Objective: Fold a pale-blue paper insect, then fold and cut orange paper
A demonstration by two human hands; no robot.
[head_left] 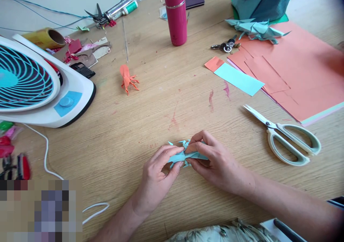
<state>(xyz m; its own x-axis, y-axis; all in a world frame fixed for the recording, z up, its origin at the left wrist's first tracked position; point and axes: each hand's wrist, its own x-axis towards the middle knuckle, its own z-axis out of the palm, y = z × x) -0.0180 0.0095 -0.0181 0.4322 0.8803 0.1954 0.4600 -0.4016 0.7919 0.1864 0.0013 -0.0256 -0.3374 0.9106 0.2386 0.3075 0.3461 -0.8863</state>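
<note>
A light blue origami figure (177,158) with several small folded limbs lies between my hands, low over the front of the table. My left hand (158,167) pinches its left part between thumb and fingers. On its right part, the thumb and fingers of my right hand (213,159) are closed. My fingers cover much of the paper, so its full shape is hidden. Farther off, an orange origami insect (128,79) stands by itself. A larger blue-green origami creature (259,29) rests at the back right.
White-handled scissors (271,125) lie right of my hands, below orange paper sheets (303,70) and a light blue strip (239,79). A pink bottle (176,18) stands at the back, near keys (227,46). A fan (77,98) occupies the left, its white cord (46,152) trailing forward.
</note>
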